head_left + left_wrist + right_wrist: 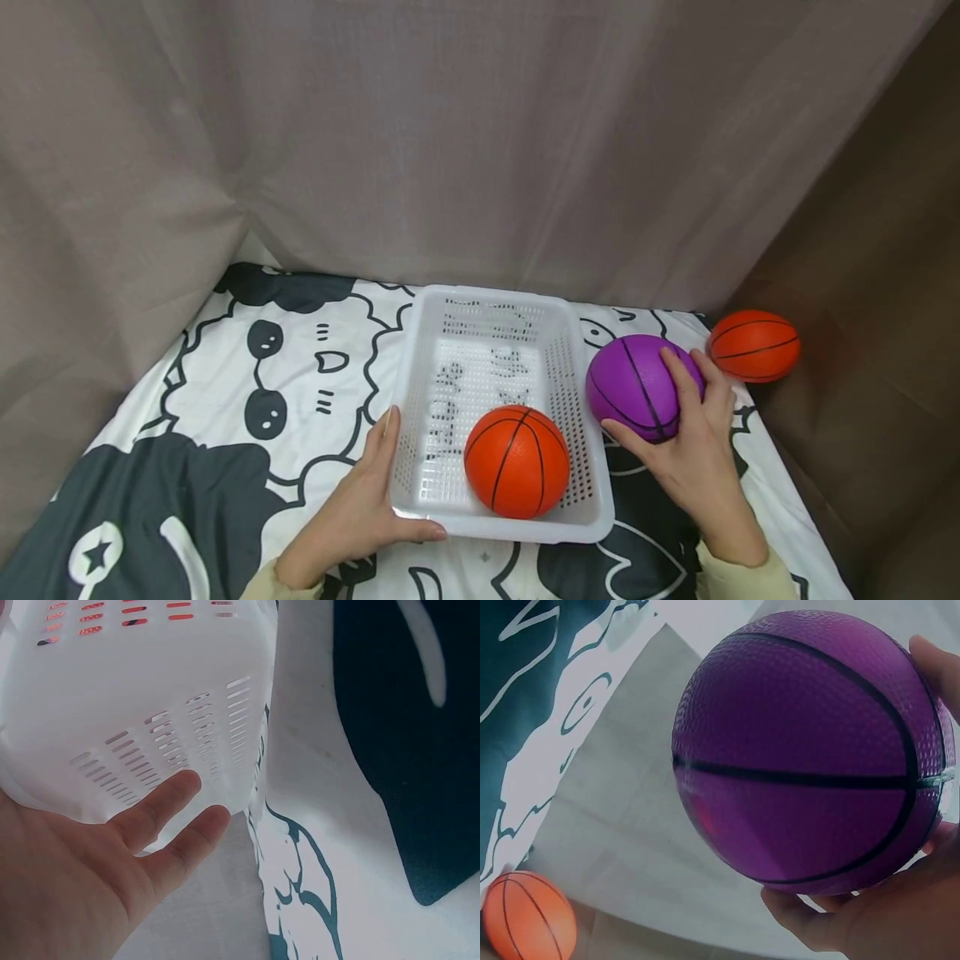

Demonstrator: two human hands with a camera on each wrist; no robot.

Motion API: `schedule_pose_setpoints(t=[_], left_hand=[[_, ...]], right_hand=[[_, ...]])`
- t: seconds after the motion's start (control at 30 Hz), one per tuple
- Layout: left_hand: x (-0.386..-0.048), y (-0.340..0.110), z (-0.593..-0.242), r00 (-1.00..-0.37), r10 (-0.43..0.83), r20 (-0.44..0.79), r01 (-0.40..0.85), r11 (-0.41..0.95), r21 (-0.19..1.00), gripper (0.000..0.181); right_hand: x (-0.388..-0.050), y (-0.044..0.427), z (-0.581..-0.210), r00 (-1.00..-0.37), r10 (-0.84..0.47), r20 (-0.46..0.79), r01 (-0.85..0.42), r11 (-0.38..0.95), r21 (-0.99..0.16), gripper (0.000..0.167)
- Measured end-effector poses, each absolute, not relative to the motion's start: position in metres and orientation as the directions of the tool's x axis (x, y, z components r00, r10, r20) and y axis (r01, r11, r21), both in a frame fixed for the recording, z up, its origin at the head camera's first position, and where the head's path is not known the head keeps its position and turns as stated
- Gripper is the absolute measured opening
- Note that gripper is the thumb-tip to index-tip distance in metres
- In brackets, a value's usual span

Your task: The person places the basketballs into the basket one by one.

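In the head view, my left hand (363, 496) holds the near left corner of a white plastic basket (502, 531), thumb along the front and fingers against the left wall. The left wrist view shows two fingers touching the slotted wall of the basket (112, 682). An orange toy basketball (517, 462) lies inside, near the front right. To the basket's right, my right hand (693, 442) grips a purple toy basketball (626, 387), thumb low and fingers spread over its right side. The purple basketball (795, 825) fills much of the right wrist view.
Another orange basketball (753, 346) sits at the far right edge of the printed sheet (300, 375), beyond the right hand. Grey-brown curtain fabric (450, 150) hangs behind the sheet and along its sides.
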State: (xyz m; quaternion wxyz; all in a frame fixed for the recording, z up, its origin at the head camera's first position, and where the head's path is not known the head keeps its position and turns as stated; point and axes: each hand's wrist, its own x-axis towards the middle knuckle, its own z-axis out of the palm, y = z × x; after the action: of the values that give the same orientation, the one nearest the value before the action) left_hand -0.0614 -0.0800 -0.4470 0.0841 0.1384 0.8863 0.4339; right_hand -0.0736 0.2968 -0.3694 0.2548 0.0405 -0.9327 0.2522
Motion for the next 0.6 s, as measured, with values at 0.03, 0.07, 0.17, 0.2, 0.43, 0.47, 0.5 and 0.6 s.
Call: schedule_pose_setpoints(t=[0.03,0.07,0.17,0.2,0.43,0.47,0.5,0.6], left_hand=[[-0.061,-0.080,-0.447,-0.948,0.318,-0.030,0.172,0.587,0.791,0.149],[-0.062,-0.080,-0.447,-0.947,0.319,-0.030,0.173,0.587,0.791,0.149],[-0.062,-0.080,-0.448,-0.947,0.320,-0.028,0.176,0.589,0.789,0.149],[-0.062,-0.080,-0.448,-0.947,0.321,-0.027,0.177,0.589,0.789,0.149],[-0.062,-0.079,-0.447,-0.949,0.314,-0.035,0.167,0.592,0.789,0.149],[-0.062,-0.079,-0.447,-0.949,0.314,-0.036,0.166,0.593,0.788,0.150],[-0.062,-0.079,-0.447,-0.949,0.314,-0.033,0.169,0.594,0.787,0.149],[-0.062,-0.079,-0.447,-0.948,0.316,-0.031,0.173,0.594,0.786,0.148]], right_hand=[[-0.074,0.296,-0.369,-0.861,0.039,0.507,-0.217,0.873,-0.437,0.114],[-0.075,0.295,-0.368,-0.856,0.027,0.516,-0.228,0.876,-0.425,0.114],[-0.075,0.291,-0.366,-0.844,-0.002,0.537,-0.261,0.876,-0.406,0.113],[-0.075,0.290,-0.365,-0.842,-0.006,0.539,-0.267,0.873,-0.408,0.113],[-0.074,0.277,-0.361,-0.834,-0.045,0.549,-0.306,0.867,-0.394,0.113],[-0.074,0.275,-0.360,-0.833,-0.057,0.551,-0.313,0.869,-0.383,0.113],[-0.074,0.274,-0.359,-0.831,-0.070,0.552,-0.321,0.871,-0.372,0.113],[-0.075,0.269,-0.358,-0.828,-0.113,0.549,-0.347,0.873,-0.344,0.113]])
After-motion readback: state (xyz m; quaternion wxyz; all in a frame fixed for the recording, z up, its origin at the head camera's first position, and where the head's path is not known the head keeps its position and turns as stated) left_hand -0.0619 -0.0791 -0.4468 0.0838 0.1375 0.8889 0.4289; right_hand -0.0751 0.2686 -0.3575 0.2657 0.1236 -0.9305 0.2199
